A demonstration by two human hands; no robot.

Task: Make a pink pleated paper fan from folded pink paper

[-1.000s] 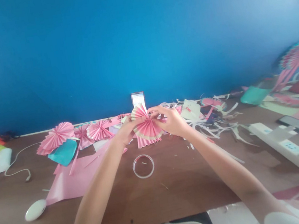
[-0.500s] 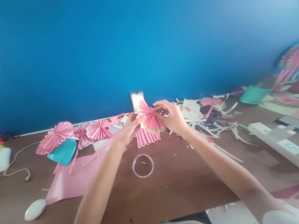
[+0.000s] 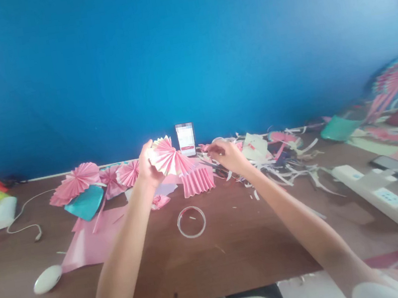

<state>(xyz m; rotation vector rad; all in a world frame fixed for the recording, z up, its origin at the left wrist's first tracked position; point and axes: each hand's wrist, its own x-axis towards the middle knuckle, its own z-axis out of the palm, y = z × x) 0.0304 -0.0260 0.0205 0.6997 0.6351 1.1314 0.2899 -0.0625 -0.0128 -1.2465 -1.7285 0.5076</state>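
Note:
My left hand (image 3: pixel 149 166) grips the left edge of a pleated pink fan with pale edges (image 3: pixel 170 157), raised above the table. To its right, my right hand (image 3: pixel 225 155) is closed in a pinch by the paper scraps; whatever its fingertips hold is too small to make out. A pleated pink strip (image 3: pixel 198 182) lies between the hands, a little nearer to me. Behind it a phone (image 3: pixel 186 140) stands upright against the blue wall.
On the brown table (image 3: pixel 218 272) are a clear ring (image 3: pixel 191 222), a white mouse (image 3: pixel 48 279), pink paper (image 3: pixel 89 242) and more pink fans (image 3: pixel 80 180) at left. White paper strips (image 3: pixel 285 170) and a power strip (image 3: pixel 376 196) lie at right.
My left hand has moved left with the fan, uncovering the phone and the pleated strip. My right hand has let go of the fan and come down beside the scraps.

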